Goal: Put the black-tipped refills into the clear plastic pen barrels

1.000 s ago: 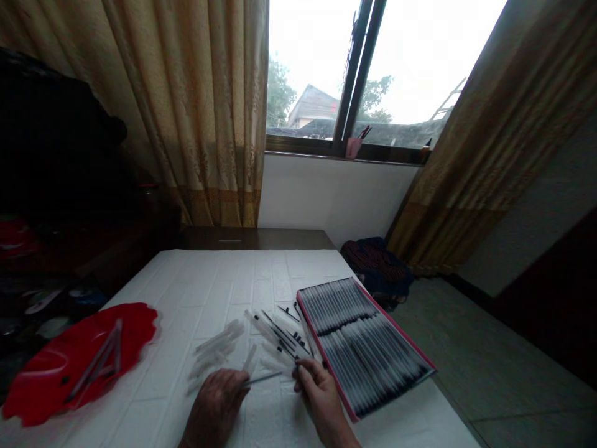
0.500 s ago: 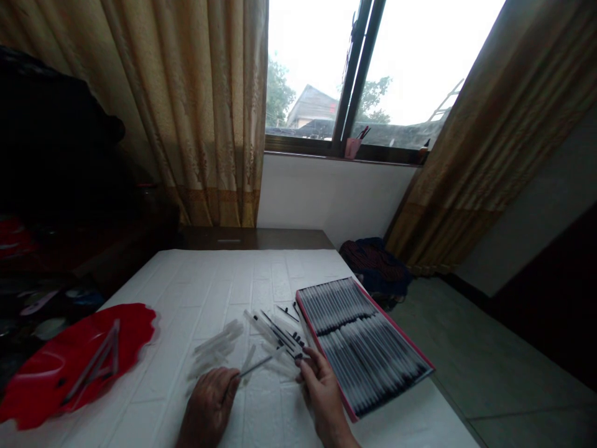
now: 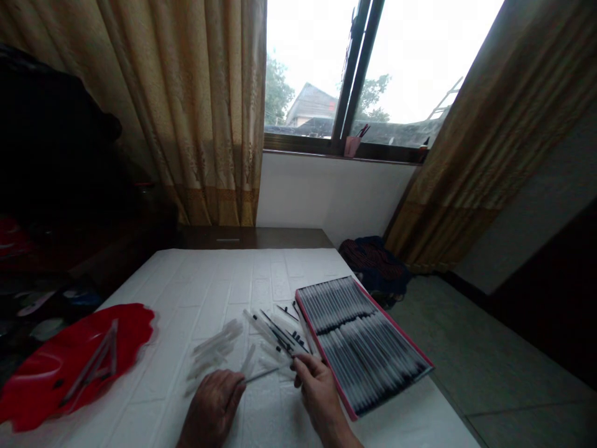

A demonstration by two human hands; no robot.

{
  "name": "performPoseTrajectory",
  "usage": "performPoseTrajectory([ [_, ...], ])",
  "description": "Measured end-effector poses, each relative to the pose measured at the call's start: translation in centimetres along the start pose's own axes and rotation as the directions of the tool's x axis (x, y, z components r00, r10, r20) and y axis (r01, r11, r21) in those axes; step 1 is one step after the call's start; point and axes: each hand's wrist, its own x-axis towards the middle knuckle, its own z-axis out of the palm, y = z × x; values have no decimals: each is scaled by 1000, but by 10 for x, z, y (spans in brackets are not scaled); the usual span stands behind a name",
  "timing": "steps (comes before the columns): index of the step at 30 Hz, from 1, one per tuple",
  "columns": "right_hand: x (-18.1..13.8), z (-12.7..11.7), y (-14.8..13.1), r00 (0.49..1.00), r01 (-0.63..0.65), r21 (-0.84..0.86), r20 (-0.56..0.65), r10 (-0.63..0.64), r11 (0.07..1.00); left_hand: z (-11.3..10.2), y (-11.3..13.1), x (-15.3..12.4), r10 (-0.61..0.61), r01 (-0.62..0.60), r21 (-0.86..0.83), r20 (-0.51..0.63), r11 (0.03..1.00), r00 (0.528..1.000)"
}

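- Left hand (image 3: pixel 212 401): over the table (image 3: pixel 209 274), toward its near side; closed, thumb and forefinger gripping a slim rod (image 3: pixel 261 375) that points across to the right hand
- Right hand (image 3: pixel 321 389): just left of the box (image 3: pixel 346 406); fingers bent in toward the thumb near the rod's far end; whether they grip anything, I cannot tell, the tips being too small
- Box: pink-rimmed, along the table's right edge; filled with two rows of pens (image 3: pixel 368 361) lying side by side
- Between the right hand and the table's far edge: a loose spread of dark, thin refills (image 3: pixel 275 330) and pale tubes, close to the box's left side
- Beyond the left hand: a heap of clear tubes (image 3: pixel 217 342), well in from the table's left edge
- At the table's left edge: a red plate (image 3: pixel 28 373) with wavy rim; a few tubes (image 3: pixel 93 362) lie on it
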Motion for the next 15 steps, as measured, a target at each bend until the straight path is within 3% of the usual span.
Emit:
performPoseTrajectory([
  [4,0,0,0,994,-50,121,-86,60,991,1,-5,0,-22,22,-2,-60,1000,998],
  [8,2,-6,-7,980,-1,229,-194,47,973,4,-17,-4,-174,169,-48,-126,984,977],
  [12,7,-16,-17,953,107,235,-302,-32,966,8,-26,-11,-432,408,-180,-124,895,893],
  [15,9,-18,-19,946,106,248,-323,-20,963,11,-28,-14,-528,493,-241,-110,836,842],
])
